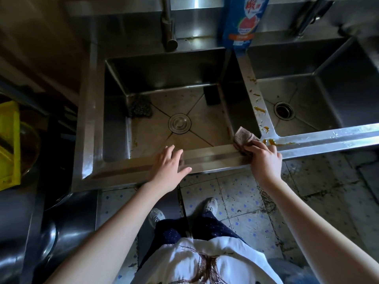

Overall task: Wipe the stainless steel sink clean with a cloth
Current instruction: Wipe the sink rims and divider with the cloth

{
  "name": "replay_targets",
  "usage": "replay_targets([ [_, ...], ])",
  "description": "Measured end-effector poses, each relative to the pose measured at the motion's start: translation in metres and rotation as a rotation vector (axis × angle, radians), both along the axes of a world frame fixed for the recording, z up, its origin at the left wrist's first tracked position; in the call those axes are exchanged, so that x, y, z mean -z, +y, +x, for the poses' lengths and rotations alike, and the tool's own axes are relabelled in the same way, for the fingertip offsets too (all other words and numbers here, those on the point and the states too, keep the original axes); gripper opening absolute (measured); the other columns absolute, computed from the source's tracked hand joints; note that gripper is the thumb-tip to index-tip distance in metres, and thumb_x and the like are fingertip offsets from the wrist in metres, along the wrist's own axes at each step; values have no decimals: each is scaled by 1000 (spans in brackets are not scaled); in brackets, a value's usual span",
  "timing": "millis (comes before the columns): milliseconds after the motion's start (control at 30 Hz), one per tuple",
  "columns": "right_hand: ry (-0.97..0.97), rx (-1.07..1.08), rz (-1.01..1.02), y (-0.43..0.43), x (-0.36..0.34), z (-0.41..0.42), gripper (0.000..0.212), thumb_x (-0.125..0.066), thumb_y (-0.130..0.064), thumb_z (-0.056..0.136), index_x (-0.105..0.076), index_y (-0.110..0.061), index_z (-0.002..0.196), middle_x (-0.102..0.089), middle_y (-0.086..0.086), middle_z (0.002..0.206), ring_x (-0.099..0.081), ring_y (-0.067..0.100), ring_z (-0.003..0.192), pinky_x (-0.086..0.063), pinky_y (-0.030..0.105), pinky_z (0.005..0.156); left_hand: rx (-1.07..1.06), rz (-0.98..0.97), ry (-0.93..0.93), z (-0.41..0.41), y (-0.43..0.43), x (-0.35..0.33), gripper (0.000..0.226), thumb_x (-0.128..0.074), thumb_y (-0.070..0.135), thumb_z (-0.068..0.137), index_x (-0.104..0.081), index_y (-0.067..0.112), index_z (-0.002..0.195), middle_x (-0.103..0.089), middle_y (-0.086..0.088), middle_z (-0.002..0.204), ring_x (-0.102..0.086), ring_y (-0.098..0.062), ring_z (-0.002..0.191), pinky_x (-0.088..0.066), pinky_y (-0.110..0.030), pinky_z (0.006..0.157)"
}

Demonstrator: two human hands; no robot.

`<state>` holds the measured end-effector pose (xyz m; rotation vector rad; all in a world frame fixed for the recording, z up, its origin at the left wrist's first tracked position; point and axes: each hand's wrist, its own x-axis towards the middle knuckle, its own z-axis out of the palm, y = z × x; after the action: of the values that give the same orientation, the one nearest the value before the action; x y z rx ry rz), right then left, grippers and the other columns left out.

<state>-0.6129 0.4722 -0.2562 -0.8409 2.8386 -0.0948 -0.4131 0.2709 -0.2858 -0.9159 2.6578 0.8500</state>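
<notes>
A double stainless steel sink fills the view, with a left basin and a right basin. My right hand grips a folded brownish cloth and presses it on the front rim, where the divider between the basins meets it. Orange-brown smears lie on the rim just right of the cloth and along the divider. My left hand rests flat on the front rim of the left basin, fingers spread, holding nothing.
A steel scourer and a dark block lie in the left basin around a covered drain. A blue detergent bottle stands behind the divider, a tap at the back left. A yellow crate sits far left.
</notes>
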Motion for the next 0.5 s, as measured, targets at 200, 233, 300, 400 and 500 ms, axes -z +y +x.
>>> replay_targets([
  [200,-35,-172,-7,-13,4,17,50,-48,-4,87,-59,-33,126,-48,-8,141,-43,27,112,-35,39,89,20,-15,5,-23,16,3,69,-53,53,87,-28,21,144,-11,-5,157,-8,-29,143,-12,-47,114],
  [233,-37,-211,-3,-15,5,18,50,-49,-6,87,-58,-34,127,-47,-8,142,-43,27,112,-34,39,89,26,-12,3,-26,19,3,69,-52,52,88,-28,21,144,-11,-6,157,-8,-29,143,-12,-47,114],
  [300,-40,-259,-8,-13,7,15,50,-52,-8,86,-58,-35,127,-47,-10,142,-44,26,112,-34,37,89,22,-8,3,-33,25,3,68,-52,52,88,-28,21,144,-12,-5,157,-9,-29,143,-11,-48,114],
  [400,-40,-317,-59,-5,9,2,48,-59,-6,83,-62,-33,122,-53,-8,137,-48,27,109,-37,38,88,19,-52,-9,-44,34,4,68,-49,54,88,-27,23,144,-14,-2,156,-14,-26,143,-7,-48,114],
  [500,-29,-326,-86,10,7,-21,45,-62,-4,81,-66,-29,118,-56,-6,134,-51,28,107,-40,40,87,16,-107,-29,-56,44,3,69,-47,58,88,-26,25,145,-18,-1,154,-22,-27,140,-6,-51,113],
])
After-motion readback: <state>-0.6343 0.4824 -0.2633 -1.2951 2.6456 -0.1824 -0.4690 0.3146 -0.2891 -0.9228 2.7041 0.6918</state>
